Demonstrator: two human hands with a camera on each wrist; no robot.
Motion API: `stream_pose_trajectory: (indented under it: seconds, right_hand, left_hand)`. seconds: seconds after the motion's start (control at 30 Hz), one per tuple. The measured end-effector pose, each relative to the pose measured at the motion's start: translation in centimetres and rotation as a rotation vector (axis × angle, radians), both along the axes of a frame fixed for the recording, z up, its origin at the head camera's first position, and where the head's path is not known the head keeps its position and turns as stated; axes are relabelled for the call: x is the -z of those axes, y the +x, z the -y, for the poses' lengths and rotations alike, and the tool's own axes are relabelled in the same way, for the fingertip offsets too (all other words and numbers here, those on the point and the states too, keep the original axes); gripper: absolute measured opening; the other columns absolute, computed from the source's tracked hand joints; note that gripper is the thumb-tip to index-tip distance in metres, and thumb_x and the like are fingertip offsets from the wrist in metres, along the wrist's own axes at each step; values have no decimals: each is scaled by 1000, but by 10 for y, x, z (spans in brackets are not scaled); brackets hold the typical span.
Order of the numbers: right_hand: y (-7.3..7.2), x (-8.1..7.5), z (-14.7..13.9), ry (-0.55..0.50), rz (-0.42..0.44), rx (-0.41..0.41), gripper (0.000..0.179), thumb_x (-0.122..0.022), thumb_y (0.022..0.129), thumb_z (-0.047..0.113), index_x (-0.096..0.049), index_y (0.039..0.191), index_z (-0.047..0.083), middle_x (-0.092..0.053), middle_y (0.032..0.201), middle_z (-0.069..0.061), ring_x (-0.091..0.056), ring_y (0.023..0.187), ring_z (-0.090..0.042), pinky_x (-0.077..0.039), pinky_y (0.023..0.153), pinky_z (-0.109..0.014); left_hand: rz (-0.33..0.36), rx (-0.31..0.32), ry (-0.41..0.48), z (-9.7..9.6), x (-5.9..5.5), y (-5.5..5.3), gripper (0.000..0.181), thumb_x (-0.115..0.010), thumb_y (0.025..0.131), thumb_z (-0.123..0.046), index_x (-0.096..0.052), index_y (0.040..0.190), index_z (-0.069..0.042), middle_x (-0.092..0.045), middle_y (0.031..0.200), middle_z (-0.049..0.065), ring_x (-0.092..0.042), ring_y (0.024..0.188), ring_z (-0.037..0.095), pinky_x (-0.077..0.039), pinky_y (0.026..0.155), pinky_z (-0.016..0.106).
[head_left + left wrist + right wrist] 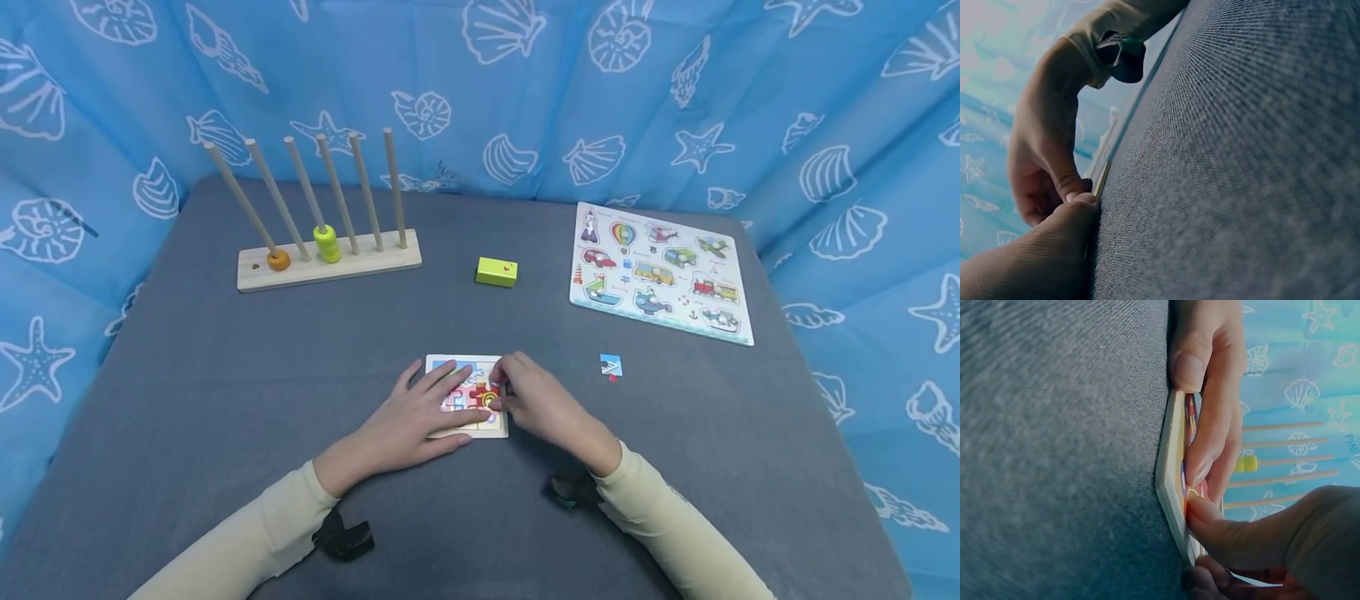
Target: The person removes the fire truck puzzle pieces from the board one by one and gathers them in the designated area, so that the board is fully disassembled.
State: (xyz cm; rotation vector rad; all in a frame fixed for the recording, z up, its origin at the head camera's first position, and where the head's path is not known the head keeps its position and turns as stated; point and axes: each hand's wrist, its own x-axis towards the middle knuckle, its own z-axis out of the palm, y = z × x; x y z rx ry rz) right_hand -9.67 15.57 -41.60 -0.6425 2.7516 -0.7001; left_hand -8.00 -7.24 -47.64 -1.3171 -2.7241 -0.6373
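A small square jigsaw puzzle point(503, 429) in a pale wooden tray lies on the grey tabletop, its picture coloured red, blue and yellow. My left hand point(416, 417) lies across its left side with fingers spread. In the right wrist view, the thumb and a finger of the left hand point(1216, 406) touch the tray and its pieces. At the right edge, my right hand point(543, 408) has curled fingers and pinches a red jigsaw piece point(483, 394) with a yellow ring. Fingers partly hide the piece. A loose blue jigsaw piece point(611, 365) lies to the right.
A wooden peg stand point(330, 271) with orange and green beads stands at the back left. Behind the puzzle lies a yellow-green block point(497, 272). A vehicle picture board point(660, 271) lies at the back right. A blue shell-patterned curtain point(555, 100) borders the table.
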Motion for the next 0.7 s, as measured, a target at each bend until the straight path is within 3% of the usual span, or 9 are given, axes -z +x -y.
stream_pose_trajectory:
  seconds: [0.2,0.43,0.7]
  right_hand:
    - [-2,1,-1,-76,14,48,8,-67,89,9,-59,91,8,-55,81,0,-49,70,-10,-43,62,-27]
    - [-4,1,-4,-195,106,114,6,-66,91,14,-63,90,9,-59,76,2,-49,64,-9,-41,56,-24]
    - [-5,-1,-5,-225,183,185,7,-66,91,15,-63,90,9,-57,74,0,-47,61,-10,-38,52,-24]
  left_hand:
    - [9,-1,-5,0,0,0,42,-46,97,-52,-44,139,-48,-26,158,2,-18,146,24,-14,109,64]
    - [22,-3,-8,-1,0,0,42,-44,97,-52,-43,139,-48,-25,158,1,-18,146,23,-14,109,64]
    - [10,-2,-11,-1,0,0,42,-44,97,-53,-44,139,-48,-25,158,1,-19,146,24,-14,108,65]
